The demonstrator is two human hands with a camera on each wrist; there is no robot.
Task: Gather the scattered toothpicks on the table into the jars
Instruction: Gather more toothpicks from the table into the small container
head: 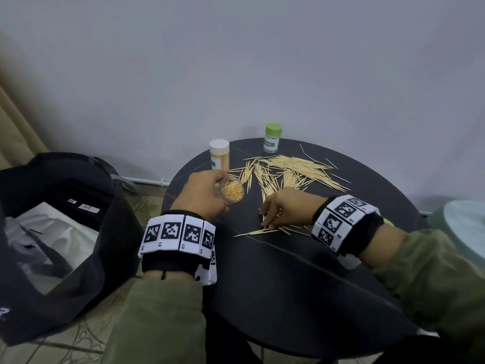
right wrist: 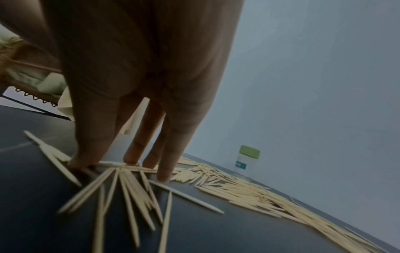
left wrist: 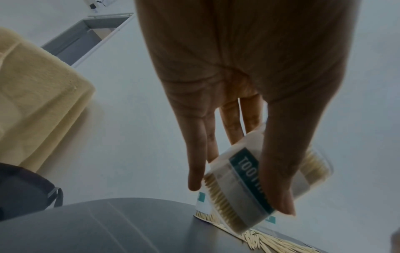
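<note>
My left hand [head: 221, 191] grips an open clear jar [head: 232, 193] packed with toothpicks and holds it tilted above the table's left side; in the left wrist view the thumb and fingers wrap round the labelled jar [left wrist: 236, 172]. My right hand [head: 267, 219] is down on the table, where its thumb and fingertips [right wrist: 132, 159] pinch one end of a small bunch of toothpicks [right wrist: 121, 191] that fans out toward me. A big loose pile of toothpicks [head: 288, 169] lies behind both hands.
A full white-lidded jar [head: 219, 153] and a green-lidded jar [head: 273, 137] stand at the far edge of the round black table [head: 288, 298], against the wall. A black bag [head: 52, 258] sits on the floor at left. A pale green round object [head: 462, 227] is at right.
</note>
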